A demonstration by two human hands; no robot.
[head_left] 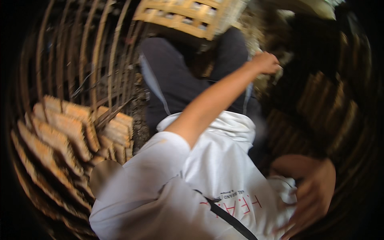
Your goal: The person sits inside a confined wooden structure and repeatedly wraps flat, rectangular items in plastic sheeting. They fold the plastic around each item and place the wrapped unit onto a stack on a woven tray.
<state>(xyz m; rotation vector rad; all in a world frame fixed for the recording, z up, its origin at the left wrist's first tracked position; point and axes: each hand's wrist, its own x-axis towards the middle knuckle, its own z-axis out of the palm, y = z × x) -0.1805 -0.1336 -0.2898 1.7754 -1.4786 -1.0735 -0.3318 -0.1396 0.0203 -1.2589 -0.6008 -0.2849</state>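
Observation:
My left forearm crosses over my lap, and my left hand [266,63] is closed beside my right knee. Pale, stringy material [262,84] lies around and below that hand; whether any of it is inside the fingers is hidden. My right hand [306,200] is bent back near the right side of my white shirt [216,152], its fingers smeared by motion. Beyond my knees stands a yellowish openwork crate [176,18] of woven flat strips, with whitish stuff showing through its gaps.
Long thin sticks [96,56] rise close together on the left. Below them are rows of orange-brown, rough-edged slabs [60,136]. More ridged brown stacks [328,104] stand in shadow on the right. A pale bundle [316,8] is at the top right.

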